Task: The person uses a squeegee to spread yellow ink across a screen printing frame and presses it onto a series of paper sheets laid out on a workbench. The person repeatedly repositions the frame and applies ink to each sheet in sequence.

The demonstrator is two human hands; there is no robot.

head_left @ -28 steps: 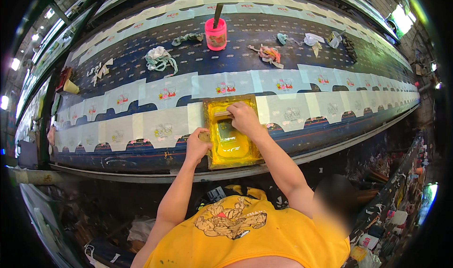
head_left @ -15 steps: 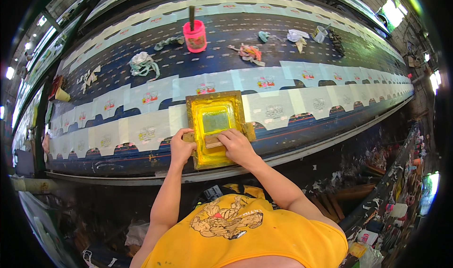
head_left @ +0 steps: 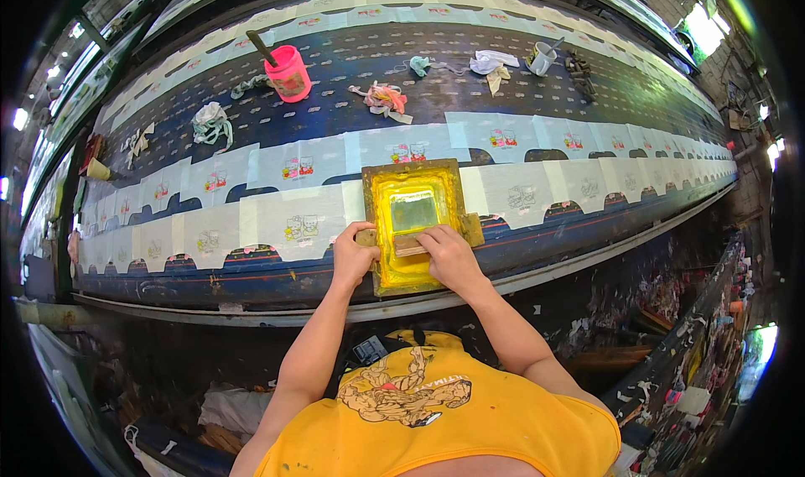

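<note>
A screen-printing frame (head_left: pixel 375 193) with brown wooden edges lies on the near row of cloth pieces, smeared inside with yellow ink around a grey-green mesh window (head_left: pixel 414 213). My left hand (head_left: pixel 355 255) is closed on the frame's left side, at a small wooden tab. Inside the frame, just below the window, my right hand (head_left: pixel 450 255) grips a wooden-handled squeegee (head_left: pixel 409 245). The squeegee's blade edge cannot be made out. To the left lies a white cloth piece (head_left: pixel 277 208) with a printed outline picture; a similar cloth piece (head_left: pixel 503 179) lies to the right.
Light blue printed cloth pieces (head_left: pixel 335 154) form a row behind. Farther back on the dark table (head_left: pixel 327 125) stand a pink bucket (head_left: pixel 289 72) with a stick and a white pot (head_left: pixel 541 58). Several crumpled rags (head_left: pixel 386 99) lie between. A metal rail (head_left: pixel 251 319) edges the table's near side.
The frame, squeegee and both hands have moved right along the row by about one cloth piece. The piece formerly under the frame now shows at its left. My view has shifted right too.
</note>
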